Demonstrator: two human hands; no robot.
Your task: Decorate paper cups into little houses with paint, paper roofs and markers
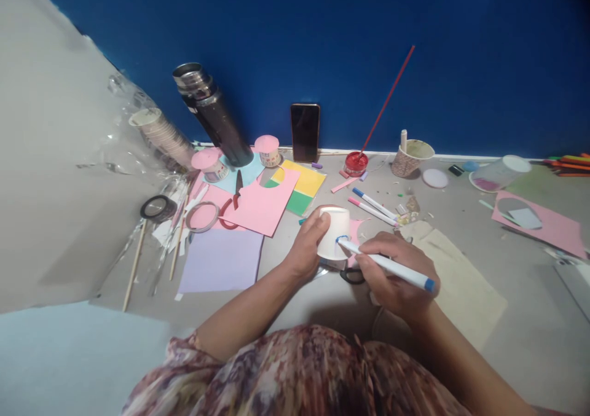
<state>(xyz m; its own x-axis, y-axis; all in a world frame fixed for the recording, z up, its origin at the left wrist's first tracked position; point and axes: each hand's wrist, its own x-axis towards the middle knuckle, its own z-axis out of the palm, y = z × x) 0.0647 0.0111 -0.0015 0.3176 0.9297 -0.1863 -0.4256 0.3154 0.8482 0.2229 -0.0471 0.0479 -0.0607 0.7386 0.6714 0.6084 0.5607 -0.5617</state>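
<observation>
My left hand [308, 244] is closed around the left side of a white paper cup [335, 222], held upside down above the table. A short curved blue line shows on the cup's side. In my right hand [403, 274] is a white felt-tip pen [391, 267] with a blue end, its tip touching the cup at the blue line. Under the cup lie a scrap of pink paper [357, 228] and black-handled scissors [353, 275], partly hidden by my hands.
Two pink-topped cups [267, 149], a dark flask [221, 121] and a phone [305, 132] stand along the wall. Red-handled scissors [236, 201] and pink paper [267, 204] lie left, near lilac paper [221, 261]. A red paint pot [356, 164] holds a tall stick.
</observation>
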